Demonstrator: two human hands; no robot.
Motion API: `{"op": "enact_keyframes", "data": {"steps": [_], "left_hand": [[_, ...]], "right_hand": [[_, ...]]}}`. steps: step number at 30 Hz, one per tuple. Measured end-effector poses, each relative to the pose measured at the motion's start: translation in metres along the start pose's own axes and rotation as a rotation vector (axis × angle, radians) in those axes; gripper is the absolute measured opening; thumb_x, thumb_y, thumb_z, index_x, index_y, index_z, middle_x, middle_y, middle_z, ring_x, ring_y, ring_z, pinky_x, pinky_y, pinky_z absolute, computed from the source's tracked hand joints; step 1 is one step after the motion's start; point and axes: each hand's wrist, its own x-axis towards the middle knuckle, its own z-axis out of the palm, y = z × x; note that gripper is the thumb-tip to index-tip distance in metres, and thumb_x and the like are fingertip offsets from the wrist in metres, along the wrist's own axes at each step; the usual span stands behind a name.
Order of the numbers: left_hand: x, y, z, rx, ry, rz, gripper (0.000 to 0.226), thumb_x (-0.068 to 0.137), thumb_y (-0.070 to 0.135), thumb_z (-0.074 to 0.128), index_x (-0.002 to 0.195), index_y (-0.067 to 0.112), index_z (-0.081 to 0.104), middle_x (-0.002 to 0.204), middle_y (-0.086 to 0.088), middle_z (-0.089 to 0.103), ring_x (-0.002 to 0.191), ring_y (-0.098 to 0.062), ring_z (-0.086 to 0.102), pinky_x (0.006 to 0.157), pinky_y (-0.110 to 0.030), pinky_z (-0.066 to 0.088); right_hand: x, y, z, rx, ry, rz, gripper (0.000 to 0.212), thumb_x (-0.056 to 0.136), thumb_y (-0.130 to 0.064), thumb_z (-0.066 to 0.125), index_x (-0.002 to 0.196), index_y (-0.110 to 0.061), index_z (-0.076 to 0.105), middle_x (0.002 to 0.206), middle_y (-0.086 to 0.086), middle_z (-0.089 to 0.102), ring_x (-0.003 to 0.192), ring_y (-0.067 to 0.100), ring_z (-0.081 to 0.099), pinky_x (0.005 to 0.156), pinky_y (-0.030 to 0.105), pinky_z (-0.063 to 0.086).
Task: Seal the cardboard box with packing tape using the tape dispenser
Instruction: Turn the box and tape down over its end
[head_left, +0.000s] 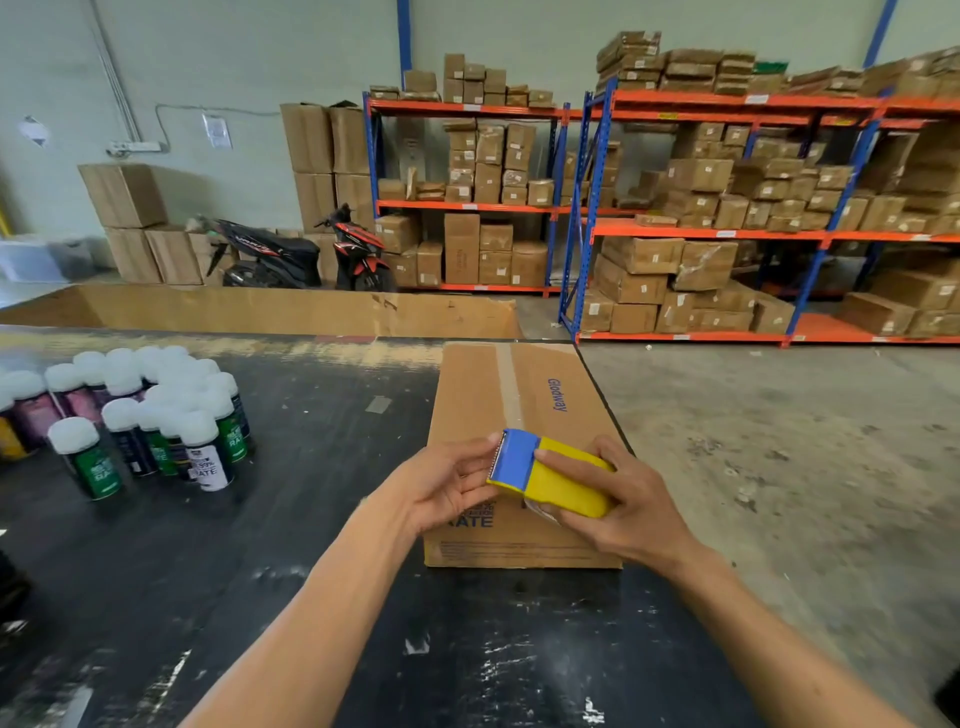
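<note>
A closed cardboard box (483, 395) lies on the black table, near its right edge, with a strip of clear tape (508, 384) running along the top seam. Over the box's near end I hold a yellow tape dispenser (558, 480) with a blue toothed cutter head. My right hand (618, 504) grips the dispenser's body from the right. My left hand (447, 483) touches the cutter end with its fingertips, thumb by the blade. The tape roll inside is mostly hidden by my right hand.
Several white-capped spray cans (156, 415) stand in a cluster at the table's left. A flattened cardboard sheet (260, 309) lies along the far edge. The black table (311, 519) ends just right of the box, above the concrete floor (779, 441). Shelving with cartons and a parked scooter (306, 254) stand behind.
</note>
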Motion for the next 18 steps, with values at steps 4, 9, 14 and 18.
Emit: {"op": "enact_keyframes", "data": {"steps": [4,9,14,18], "left_hand": [[-0.006,0.009,-0.005,-0.030,0.012,0.009,0.037,0.079,0.017,0.075,0.112,0.004,0.067,0.102,-0.017,0.075,0.082,-0.023,0.076,0.071,-0.034,0.063],[-0.011,0.016,-0.012,0.003,-0.044,0.019,0.038,0.080,0.013,0.074,0.115,0.002,0.066,0.111,-0.020,0.073,0.090,-0.026,0.075,0.079,-0.036,0.062],[-0.008,0.013,-0.022,-0.021,-0.019,0.008,0.026,0.098,-0.001,0.051,0.121,-0.007,0.061,0.113,-0.026,0.070,0.093,-0.031,0.074,0.075,-0.037,0.063],[-0.006,0.014,-0.019,0.168,0.111,0.075,0.026,0.099,-0.005,0.046,0.119,-0.011,0.061,0.110,-0.027,0.071,0.090,-0.031,0.073,0.069,-0.034,0.063]], "right_hand": [[0.008,-0.006,0.007,0.089,0.047,0.020,0.061,0.074,-0.038,0.088,0.130,-0.031,0.066,0.086,-0.005,0.047,0.072,0.012,0.050,0.061,0.022,0.041],[0.011,-0.010,0.015,0.147,0.035,0.042,0.060,0.074,-0.032,0.088,0.129,-0.024,0.066,0.085,0.000,0.053,0.075,0.017,0.054,0.061,0.033,0.045],[0.013,-0.014,0.015,0.213,0.002,0.088,0.059,0.075,-0.033,0.087,0.129,-0.025,0.067,0.086,-0.002,0.054,0.077,0.017,0.055,0.064,0.030,0.045],[0.018,-0.012,0.007,0.154,-0.137,0.075,0.056,0.077,-0.049,0.080,0.130,-0.038,0.064,0.082,0.000,0.052,0.074,0.020,0.053,0.060,0.039,0.046]]}}
